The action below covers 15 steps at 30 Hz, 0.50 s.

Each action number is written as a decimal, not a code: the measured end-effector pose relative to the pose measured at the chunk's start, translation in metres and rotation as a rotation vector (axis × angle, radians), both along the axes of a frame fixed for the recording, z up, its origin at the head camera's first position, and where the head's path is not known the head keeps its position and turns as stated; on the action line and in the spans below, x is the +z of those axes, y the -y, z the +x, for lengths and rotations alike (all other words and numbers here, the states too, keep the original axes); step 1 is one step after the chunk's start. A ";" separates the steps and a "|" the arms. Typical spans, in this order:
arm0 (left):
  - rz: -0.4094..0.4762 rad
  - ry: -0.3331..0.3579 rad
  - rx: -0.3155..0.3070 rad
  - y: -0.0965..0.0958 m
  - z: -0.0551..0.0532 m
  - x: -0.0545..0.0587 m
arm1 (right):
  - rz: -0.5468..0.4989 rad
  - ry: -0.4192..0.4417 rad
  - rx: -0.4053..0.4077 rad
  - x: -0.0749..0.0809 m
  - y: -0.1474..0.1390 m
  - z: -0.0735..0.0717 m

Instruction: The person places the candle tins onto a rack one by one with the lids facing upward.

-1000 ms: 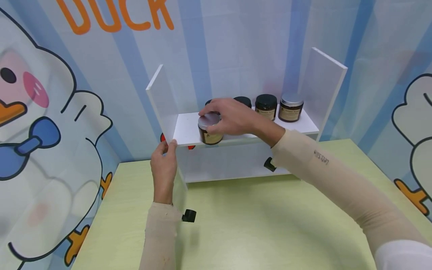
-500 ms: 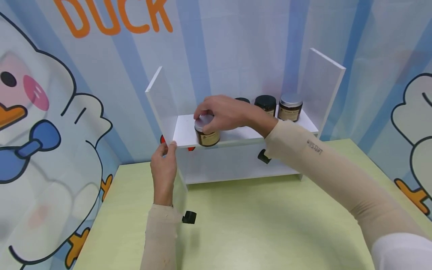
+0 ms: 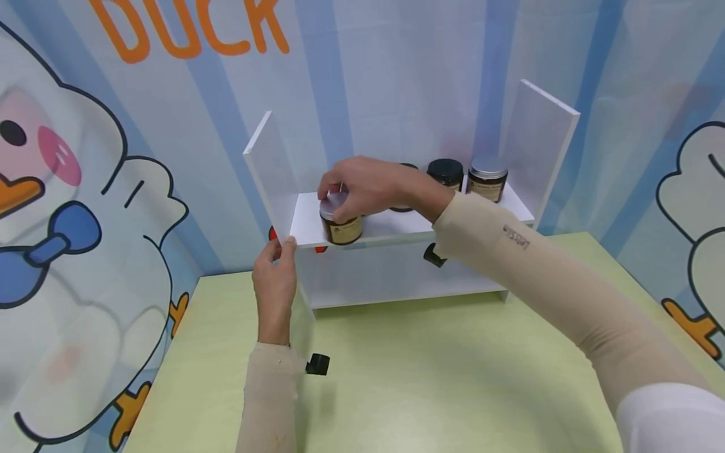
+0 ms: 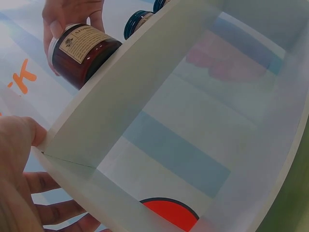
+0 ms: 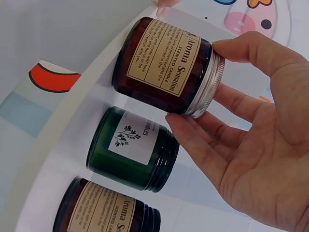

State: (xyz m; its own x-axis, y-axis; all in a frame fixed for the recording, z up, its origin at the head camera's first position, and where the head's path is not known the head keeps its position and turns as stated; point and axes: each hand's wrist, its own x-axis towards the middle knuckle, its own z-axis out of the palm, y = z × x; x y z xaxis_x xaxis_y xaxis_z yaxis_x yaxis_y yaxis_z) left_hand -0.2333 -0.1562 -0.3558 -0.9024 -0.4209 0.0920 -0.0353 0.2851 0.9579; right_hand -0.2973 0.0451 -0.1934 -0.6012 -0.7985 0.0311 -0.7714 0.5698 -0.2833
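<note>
In the head view my right hand (image 3: 374, 182) grips an amber scented candle jar (image 3: 345, 231) by its silver lid. The jar stands upright at the shelf's front edge, near the left side panel. The right wrist view shows thumb and fingers round the lid of this candle (image 5: 164, 63), its tan label facing out. My left hand (image 3: 274, 286) holds the front left corner of the white shelf unit (image 3: 308, 220). In the left wrist view the left thumb lies on that corner and the fingers (image 4: 60, 211) reach round the side panel.
Along the top shelf stand a green candle jar (image 5: 133, 145), partly hidden in the head view by my right hand, a black-lidded amber candle (image 3: 445, 173) and a silver-lidded one (image 3: 487, 179). Upright side panels (image 3: 544, 145) bound the shelf. The unit stands on a pale green table (image 3: 425, 365).
My right hand has moved the silver-lidded candle a little to the left along the shelf's front edge. The left hand keeps its place on the corner.
</note>
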 end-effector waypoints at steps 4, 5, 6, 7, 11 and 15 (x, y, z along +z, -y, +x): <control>0.000 0.002 0.003 0.001 0.000 0.000 | 0.031 0.000 -0.005 0.001 0.008 -0.002; -0.002 0.001 0.003 0.002 0.000 -0.001 | 0.037 -0.003 -0.005 0.002 0.010 -0.002; -0.002 -0.001 0.004 0.002 0.000 -0.001 | 0.039 -0.001 -0.004 0.002 0.012 -0.002; -0.003 -0.002 0.003 0.002 0.000 -0.001 | 0.040 0.002 -0.003 0.003 0.013 -0.003; -0.007 -0.001 0.004 0.003 0.000 -0.001 | 0.039 -0.001 0.018 0.004 0.017 -0.003; -0.008 -0.006 0.005 0.004 0.000 -0.001 | 0.030 0.000 0.039 0.004 0.020 -0.003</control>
